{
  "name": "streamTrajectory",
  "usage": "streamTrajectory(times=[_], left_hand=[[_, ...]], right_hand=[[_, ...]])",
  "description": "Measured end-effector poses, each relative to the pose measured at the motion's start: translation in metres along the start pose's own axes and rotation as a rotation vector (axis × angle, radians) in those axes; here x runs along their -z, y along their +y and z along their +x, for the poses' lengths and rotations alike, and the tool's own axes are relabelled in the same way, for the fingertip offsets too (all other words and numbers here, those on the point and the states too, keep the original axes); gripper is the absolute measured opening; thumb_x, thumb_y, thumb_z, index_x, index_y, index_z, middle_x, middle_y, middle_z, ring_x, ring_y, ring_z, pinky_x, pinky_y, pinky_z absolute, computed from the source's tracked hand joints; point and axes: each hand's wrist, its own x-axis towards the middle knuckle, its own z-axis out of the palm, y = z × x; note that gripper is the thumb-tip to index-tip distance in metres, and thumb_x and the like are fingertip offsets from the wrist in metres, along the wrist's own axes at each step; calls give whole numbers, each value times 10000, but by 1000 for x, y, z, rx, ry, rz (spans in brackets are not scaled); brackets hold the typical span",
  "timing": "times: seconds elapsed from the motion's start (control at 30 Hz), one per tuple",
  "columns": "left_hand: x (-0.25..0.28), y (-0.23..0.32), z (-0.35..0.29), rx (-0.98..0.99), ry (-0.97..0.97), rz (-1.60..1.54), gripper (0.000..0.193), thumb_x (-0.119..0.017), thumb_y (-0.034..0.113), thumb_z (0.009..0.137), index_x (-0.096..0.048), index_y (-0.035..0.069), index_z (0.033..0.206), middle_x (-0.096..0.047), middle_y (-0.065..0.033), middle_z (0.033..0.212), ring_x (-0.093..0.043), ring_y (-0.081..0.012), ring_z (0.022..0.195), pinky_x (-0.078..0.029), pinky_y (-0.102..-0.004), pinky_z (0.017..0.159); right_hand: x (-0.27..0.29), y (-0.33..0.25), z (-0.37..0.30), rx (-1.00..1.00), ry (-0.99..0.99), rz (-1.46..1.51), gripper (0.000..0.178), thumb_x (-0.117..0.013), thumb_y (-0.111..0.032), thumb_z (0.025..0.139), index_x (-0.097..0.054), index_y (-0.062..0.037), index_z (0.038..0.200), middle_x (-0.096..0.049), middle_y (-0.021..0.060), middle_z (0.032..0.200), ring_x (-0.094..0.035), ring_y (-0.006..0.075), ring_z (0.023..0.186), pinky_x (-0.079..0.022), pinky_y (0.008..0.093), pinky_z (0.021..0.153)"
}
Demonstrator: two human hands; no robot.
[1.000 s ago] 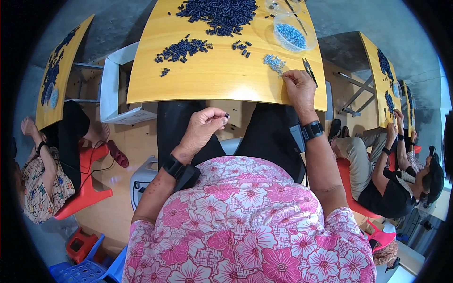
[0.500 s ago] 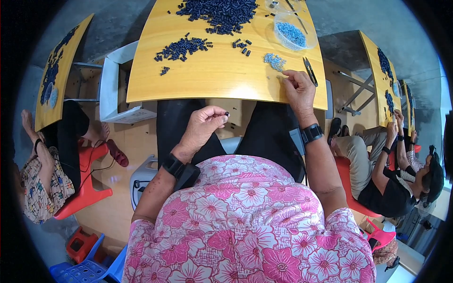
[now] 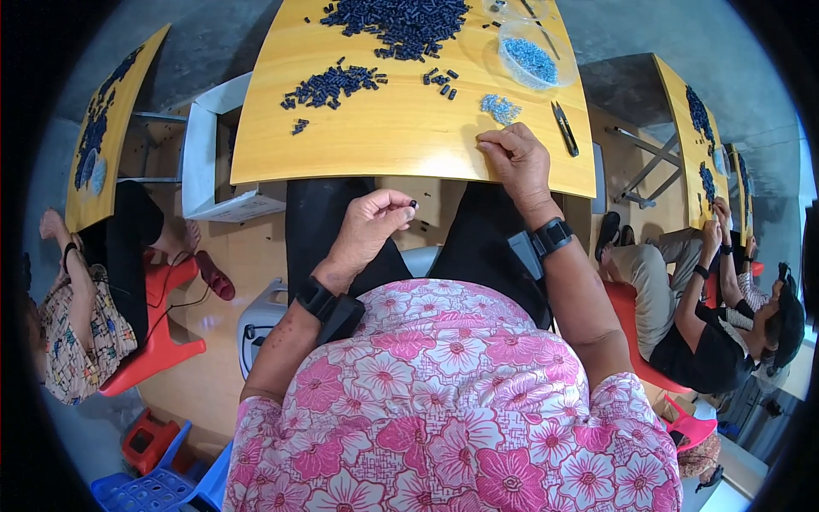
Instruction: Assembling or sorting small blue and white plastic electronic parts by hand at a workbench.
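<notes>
at the far left, a co-worker sits on a red chair (image 3: 162, 341) by another table. right of them stands a white box (image 3: 202, 162), then the yellow table (image 3: 384, 149). on its left part lies a smaller heap of dark pieces (image 3: 331, 86), with a few strays nearer the edge. just short of the near edge, the left hand (image 3: 373, 224) pinches a small black piece (image 3: 414, 204) between thumb and forefinger. beyond it, at the far side, spreads a large dark heap (image 3: 397, 24); a loose handful (image 3: 440, 81) lies to its near right. farther right is a little pile of clear-blue bits (image 3: 500, 109). the right hand (image 3: 516, 162) is just nearer than this, over the table edge, thumb and forefinger narrowly set; i cannot tell whether they hold anything. rightmost are a clear tub (image 3: 566, 72) of bluish bits and, nearer, black snips (image 3: 564, 130).
</notes>
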Motion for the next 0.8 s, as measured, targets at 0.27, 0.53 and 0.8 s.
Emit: streamTrajectory(times=[0.27, 0.53, 0.8], left_hand=[[1, -4, 2, -22, -11, -18, 145, -591, 98, 906, -621, -7, 1001, -618, -15, 856, -566, -67, 747, -488, -217, 721], [-1, 1, 0, 17, 3, 4, 145, -584, 103, 910, -623, -8, 995, -616, -15, 856, -562, -63, 755, -482, -213, 721], [-1, 1, 0, 6, -3, 24, 138, -570, 95, 909, -621, -6, 988, -614, -12, 851, -560, -60, 756, -479, -212, 723]], right_hand=[[1, 11, 0, 5, -23, 35, 82, -704, -57, 758, -699, -55, 840, -601, 68, 735, -579, 196, 714, -470, 275, 657], [-1, 7, -7, -60, -39, 2, 55, -671, -63, 783, -667, -63, 839, -596, 78, 772, -591, 241, 722, -481, 310, 642], [0, 5, -13, 60, -14, -106, 99, -610, -81, 765, -641, -141, 838, -599, 46, 835, -617, 259, 755, -514, 357, 635]])
